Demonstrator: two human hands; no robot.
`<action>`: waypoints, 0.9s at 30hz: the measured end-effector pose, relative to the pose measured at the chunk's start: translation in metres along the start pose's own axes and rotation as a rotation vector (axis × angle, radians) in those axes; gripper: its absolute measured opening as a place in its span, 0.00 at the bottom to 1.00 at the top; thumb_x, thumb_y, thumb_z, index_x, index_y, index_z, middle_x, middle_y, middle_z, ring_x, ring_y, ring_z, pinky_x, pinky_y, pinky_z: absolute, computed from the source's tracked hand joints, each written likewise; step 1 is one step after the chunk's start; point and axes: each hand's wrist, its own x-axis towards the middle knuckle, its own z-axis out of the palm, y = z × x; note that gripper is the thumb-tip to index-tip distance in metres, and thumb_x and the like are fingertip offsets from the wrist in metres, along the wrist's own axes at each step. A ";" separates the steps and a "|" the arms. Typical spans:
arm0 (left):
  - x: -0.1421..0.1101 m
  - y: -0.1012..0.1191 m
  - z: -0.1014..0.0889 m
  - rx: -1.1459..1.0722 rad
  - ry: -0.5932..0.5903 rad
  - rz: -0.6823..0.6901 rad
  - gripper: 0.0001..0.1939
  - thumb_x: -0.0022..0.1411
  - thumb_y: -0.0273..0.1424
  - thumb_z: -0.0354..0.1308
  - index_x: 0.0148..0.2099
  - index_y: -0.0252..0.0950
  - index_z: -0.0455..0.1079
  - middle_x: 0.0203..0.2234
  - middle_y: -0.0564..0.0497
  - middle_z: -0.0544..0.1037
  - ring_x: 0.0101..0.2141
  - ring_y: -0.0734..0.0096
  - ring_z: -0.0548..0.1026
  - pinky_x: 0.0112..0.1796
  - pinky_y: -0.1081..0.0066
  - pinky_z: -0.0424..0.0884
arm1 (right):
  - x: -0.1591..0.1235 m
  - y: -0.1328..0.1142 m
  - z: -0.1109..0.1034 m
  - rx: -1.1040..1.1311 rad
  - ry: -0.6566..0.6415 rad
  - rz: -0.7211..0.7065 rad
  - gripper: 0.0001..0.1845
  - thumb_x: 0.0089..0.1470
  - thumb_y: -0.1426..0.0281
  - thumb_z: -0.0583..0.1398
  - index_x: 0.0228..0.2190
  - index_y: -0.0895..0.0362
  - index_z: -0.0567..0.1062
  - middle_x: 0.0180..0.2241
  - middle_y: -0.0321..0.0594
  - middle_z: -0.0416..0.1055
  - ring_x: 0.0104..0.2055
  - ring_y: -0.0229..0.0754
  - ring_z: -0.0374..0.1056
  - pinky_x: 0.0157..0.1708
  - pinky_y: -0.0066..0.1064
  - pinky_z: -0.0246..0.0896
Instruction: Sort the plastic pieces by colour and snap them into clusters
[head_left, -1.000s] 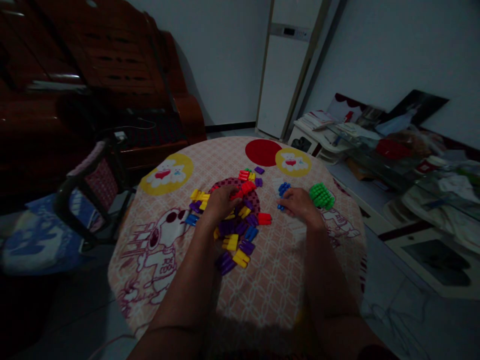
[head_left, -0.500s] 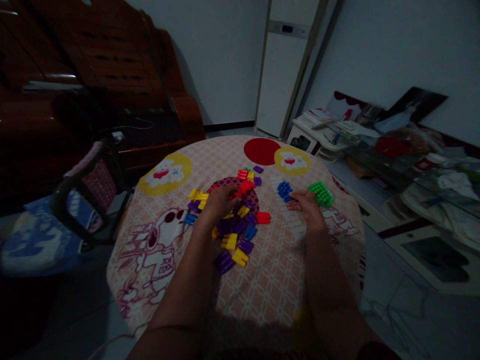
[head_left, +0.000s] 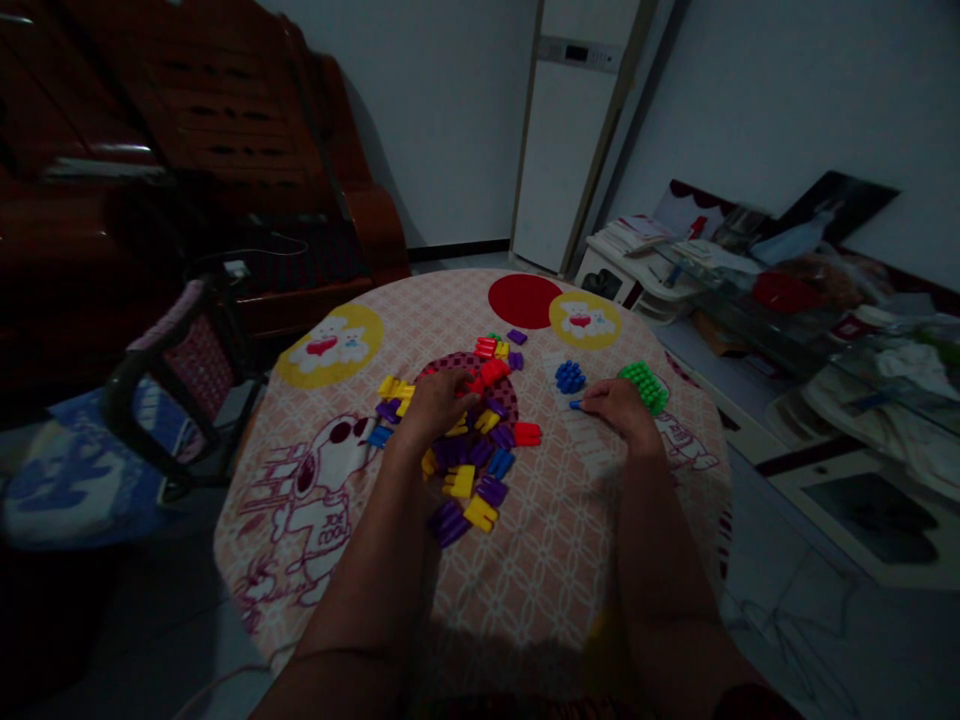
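My left hand (head_left: 439, 405) rests on the near left of a loose pile of plastic building blocks. Its thumb and fingers close around a red building block (head_left: 474, 385), mostly hidden by them. Purple blocks (head_left: 450, 453), yellow blocks (head_left: 460, 482) and a blue block (head_left: 501, 463) lie around and below it. On the right, my right hand (head_left: 619, 405) pinches a small blue building block (head_left: 576, 404) just above or on the cloth; I cannot tell which. Just beyond it sits a blue block cluster (head_left: 570, 376), and a green block cluster (head_left: 645, 387) stands right behind that hand.
The round table has a patterned cloth (head_left: 525, 570). A chair (head_left: 187, 350) stands at left, before a wooden sofa (head_left: 375, 225). A tall white air conditioner (head_left: 562, 150) is at the back. A cluttered glass-topped cabinet (head_left: 750, 300) runs along the right.
My right hand drew back slightly from the blue cluster, its fingers spreading and then pinching a small blue block nearer me. My left hand stayed at the pile.
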 end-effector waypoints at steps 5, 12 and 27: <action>-0.002 0.000 -0.002 -0.017 0.002 -0.015 0.16 0.61 0.34 0.58 0.49 0.35 0.76 0.42 0.44 0.83 0.41 0.60 0.80 0.42 0.67 0.73 | 0.001 -0.006 0.002 -0.419 0.023 -0.155 0.05 0.51 0.74 0.66 0.31 0.56 0.83 0.34 0.42 0.81 0.37 0.41 0.74 0.40 0.30 0.62; -0.001 0.001 -0.004 0.001 -0.006 -0.018 0.17 0.60 0.33 0.58 0.50 0.33 0.76 0.42 0.42 0.83 0.42 0.56 0.80 0.44 0.64 0.73 | 0.001 0.003 0.004 -0.557 0.017 -0.235 0.15 0.52 0.79 0.63 0.41 0.55 0.83 0.43 0.44 0.80 0.47 0.45 0.74 0.49 0.32 0.62; -0.002 -0.015 -0.006 -0.078 0.124 -0.021 0.18 0.59 0.35 0.57 0.49 0.33 0.77 0.41 0.42 0.83 0.40 0.58 0.80 0.44 0.64 0.73 | 0.009 0.013 0.007 0.005 0.109 -0.210 0.12 0.42 0.72 0.61 0.32 0.59 0.80 0.29 0.39 0.79 0.30 0.42 0.72 0.34 0.31 0.66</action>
